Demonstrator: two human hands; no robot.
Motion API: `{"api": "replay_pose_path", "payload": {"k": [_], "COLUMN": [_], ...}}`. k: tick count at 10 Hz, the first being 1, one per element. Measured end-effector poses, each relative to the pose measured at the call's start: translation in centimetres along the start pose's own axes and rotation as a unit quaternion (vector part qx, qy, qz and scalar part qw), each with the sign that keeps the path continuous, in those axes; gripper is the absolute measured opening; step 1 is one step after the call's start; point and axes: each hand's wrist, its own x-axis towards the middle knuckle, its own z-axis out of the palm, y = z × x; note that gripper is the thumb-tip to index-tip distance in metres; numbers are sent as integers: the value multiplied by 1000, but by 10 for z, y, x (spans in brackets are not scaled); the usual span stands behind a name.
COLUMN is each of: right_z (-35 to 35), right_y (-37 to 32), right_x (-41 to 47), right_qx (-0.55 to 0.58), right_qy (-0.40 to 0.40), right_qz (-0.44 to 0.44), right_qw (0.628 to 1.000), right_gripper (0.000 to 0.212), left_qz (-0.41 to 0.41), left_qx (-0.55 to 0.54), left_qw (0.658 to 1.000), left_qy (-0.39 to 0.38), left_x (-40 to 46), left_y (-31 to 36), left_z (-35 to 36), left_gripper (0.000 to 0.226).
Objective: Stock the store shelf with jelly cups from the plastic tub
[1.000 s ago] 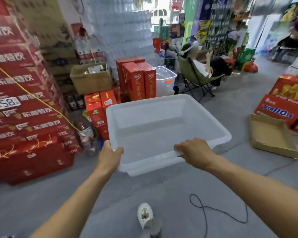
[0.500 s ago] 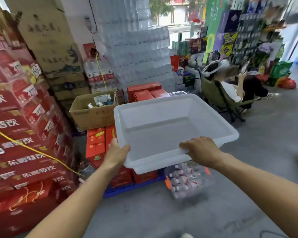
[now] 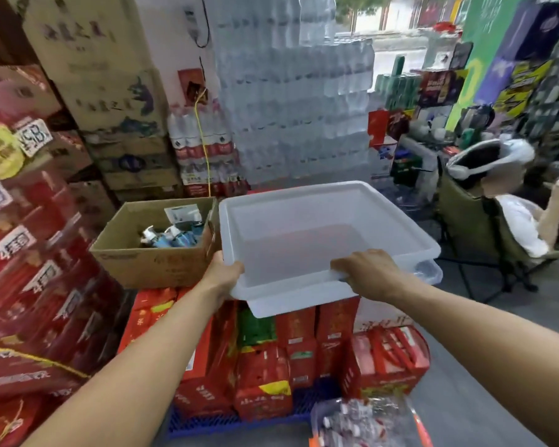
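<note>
Both hands grasp the near rim of the plastic tub (image 3: 304, 250), which we carry in front of us at arm's length. Our left hand (image 3: 221, 274) curls round the tub's near left corner, thumb over the rim; our right hand (image 3: 367, 272) clasps the near edge further right, fingers folded over the lip. Between and beyond the two hands the tub's translucent white basin opens upward, with nothing visible inside. Just left of the left hand stands a cardboard box (image 3: 152, 253) holding small bottles. Below both hands lie red cartons (image 3: 265, 375) on a blue pallet (image 3: 226, 422). Under the right forearm sits a clear bin (image 3: 365, 421), its contents blurred, possibly small packaged cups. Beyond the tub rises a stack of bottled water (image 3: 291, 108). Far right of the right hand, a person (image 3: 513, 217) sits in a folding chair.
</note>
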Motion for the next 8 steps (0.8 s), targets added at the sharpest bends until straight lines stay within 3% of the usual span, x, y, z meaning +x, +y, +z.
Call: {"api": "replay_pose_path", "payload": {"k": [2, 4, 5, 6, 7, 8], "right_z": [34, 50, 47, 39, 23, 7], "right_y": [42, 56, 55, 47, 30, 7], "right_x": [83, 113, 114, 105, 84, 59], "right_qx": [21, 51, 75, 75, 86, 118], "right_qy": [-24, -45, -87, -92, -70, -22], "right_qz": [-6, 20, 24, 9, 22, 28], "right_qw": [999, 997, 993, 993, 994, 992], "right_gripper": [16, 13, 20, 45, 59, 58], "left_qz": [-39, -24, -33, -25, 5, 73], "left_qx": [11, 68, 71, 95, 200, 344], "left_qw": [999, 997, 997, 995, 980, 936], "left_qy": [18, 17, 20, 2, -19, 24], "left_x": [78, 108, 98, 76, 42, 6], "left_y": [15, 23, 26, 25, 23, 18], "left_z": [29, 38, 41, 39, 27, 7], "left_gripper": [40, 47, 48, 56, 66, 68]}}
